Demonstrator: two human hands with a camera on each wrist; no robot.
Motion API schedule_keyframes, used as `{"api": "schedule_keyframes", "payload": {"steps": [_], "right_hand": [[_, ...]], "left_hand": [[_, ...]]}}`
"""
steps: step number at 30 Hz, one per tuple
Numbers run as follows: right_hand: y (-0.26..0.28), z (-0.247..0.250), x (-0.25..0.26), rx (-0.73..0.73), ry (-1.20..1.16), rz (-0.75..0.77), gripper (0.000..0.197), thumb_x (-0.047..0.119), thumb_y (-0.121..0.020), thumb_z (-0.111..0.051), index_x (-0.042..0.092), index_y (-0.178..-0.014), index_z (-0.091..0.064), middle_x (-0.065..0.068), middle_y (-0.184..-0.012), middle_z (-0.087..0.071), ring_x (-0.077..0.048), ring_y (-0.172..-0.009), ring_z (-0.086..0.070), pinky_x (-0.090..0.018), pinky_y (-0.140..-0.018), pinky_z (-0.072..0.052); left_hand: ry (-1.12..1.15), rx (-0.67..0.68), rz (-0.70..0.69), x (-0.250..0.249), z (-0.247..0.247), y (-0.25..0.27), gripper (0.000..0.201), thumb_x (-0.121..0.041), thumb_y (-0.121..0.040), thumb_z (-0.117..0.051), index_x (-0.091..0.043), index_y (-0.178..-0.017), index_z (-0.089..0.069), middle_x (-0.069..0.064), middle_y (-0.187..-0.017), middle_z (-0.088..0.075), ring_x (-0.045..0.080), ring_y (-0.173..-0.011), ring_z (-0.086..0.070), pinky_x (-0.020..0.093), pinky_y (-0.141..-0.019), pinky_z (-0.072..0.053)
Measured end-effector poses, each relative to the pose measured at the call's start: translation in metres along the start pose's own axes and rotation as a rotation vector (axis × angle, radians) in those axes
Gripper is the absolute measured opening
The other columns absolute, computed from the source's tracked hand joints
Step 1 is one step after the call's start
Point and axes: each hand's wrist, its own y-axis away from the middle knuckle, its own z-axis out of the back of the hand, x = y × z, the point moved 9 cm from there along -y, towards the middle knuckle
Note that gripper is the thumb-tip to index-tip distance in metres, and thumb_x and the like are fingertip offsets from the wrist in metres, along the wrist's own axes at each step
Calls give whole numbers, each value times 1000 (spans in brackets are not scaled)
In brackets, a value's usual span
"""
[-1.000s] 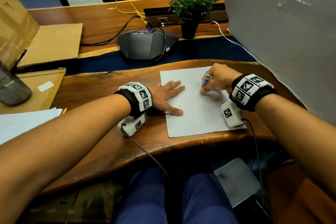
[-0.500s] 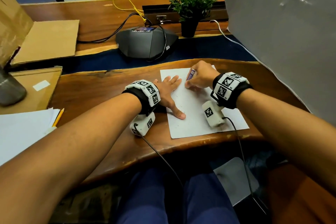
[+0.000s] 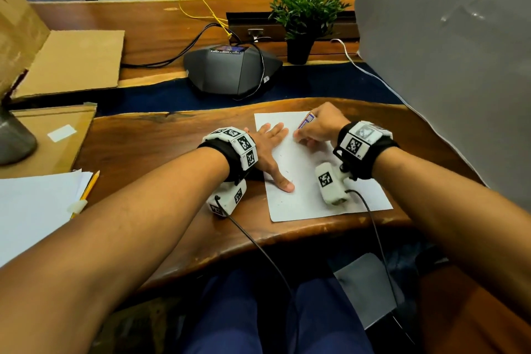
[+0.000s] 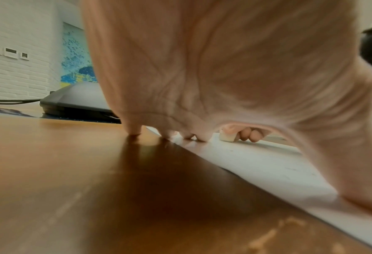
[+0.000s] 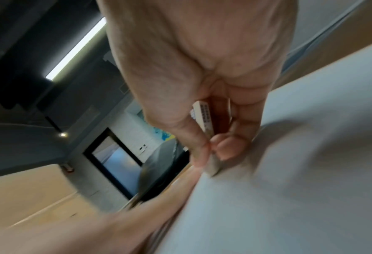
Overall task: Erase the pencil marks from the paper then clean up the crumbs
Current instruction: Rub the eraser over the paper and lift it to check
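A white sheet of paper lies on the wooden desk, with faint pencil marks and dark specks near its left side. My left hand lies flat with straight fingers on the sheet's left edge; the thumb presses the paper. My right hand pinches a small eraser in a printed sleeve, its white tip down on the sheet's upper part. In the right wrist view, thumb and fingers grip the eraser against the paper.
A dark conference phone with cables and a potted plant stand behind the desk. Cardboard pieces lie at back left. A paper stack with a yellow pencil sits at left. A grey board stands at right.
My right hand slid the eraser leftward across the upper paper, toward the left hand's fingertips. The left hand stays flat on the sheet's left edge.
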Motion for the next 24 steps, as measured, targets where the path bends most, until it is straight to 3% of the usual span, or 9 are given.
{"api": "schedule_keyframes", "payload": {"steps": [3,7,10,13,15,18,22,24], "right_hand": [[11,-23,6,118,39,37,25,9,-70,-89,2,-89,-74,-14,-80,-77,-21,-63,-72,-34,-69,-63],[2,-5,3,0,-15,-4,23,9,-70,-88,-1,-86,-74,-16,-80,-77,-23,-61,-72,-40,-70,-64],[8,-22,10,75,36,37,22,8,-71,-87,1,-86,-72,-13,-75,-75,-22,-59,-71,-34,-62,-63],[2,-7,2,16,24,3,24,9,-70,-88,0,-86,-74,-14,-78,-77,-21,-61,-72,-39,-69,-64],[1,-3,1,-23,13,6,25,11,-70,-89,3,-87,-72,-12,-77,-76,-21,-62,-73,-39,-67,-64],[8,-16,1,66,64,24,25,12,-72,-89,4,-88,-72,-11,-76,-75,-23,-67,-75,-37,-70,-64],[7,-2,-1,-6,35,9,26,12,-74,-88,2,-92,-72,-12,-80,-76,-25,-72,-76,-43,-73,-64],[10,-9,0,28,51,20,27,12,-75,-87,1,-94,-70,-14,-82,-76,-26,-69,-75,-41,-71,-64]], "left_hand": [[2,9,-3,1,0,0,144,-85,-53,-68,-32,-152,21,-9,-159,29,19,-148,22,61,-116,11],[-5,-12,25,-2,0,1,146,-88,-51,-67,-30,-154,19,-10,-161,26,20,-149,20,59,-118,8],[-8,-9,28,-1,0,0,145,-88,-52,-66,-29,-153,20,-9,-160,27,21,-149,20,60,-116,10],[6,-13,29,-2,-1,-2,146,-89,-50,-65,-30,-153,20,-9,-160,26,20,-149,20,59,-116,11],[14,-20,39,-1,-1,0,146,-89,-51,-65,-30,-154,20,-9,-160,26,20,-149,20,59,-117,11],[19,-24,45,-1,-1,-1,146,-91,-50,-63,-30,-154,20,-9,-161,26,20,-149,19,60,-117,10],[44,-50,85,-2,-4,-5,151,-96,-44,-58,-27,-154,19,-7,-161,25,23,-149,19,57,-115,11],[38,-58,90,-3,-2,-5,150,-96,-45,-58,-27,-154,19,-6,-161,25,23,-150,19,57,-115,12]]}}
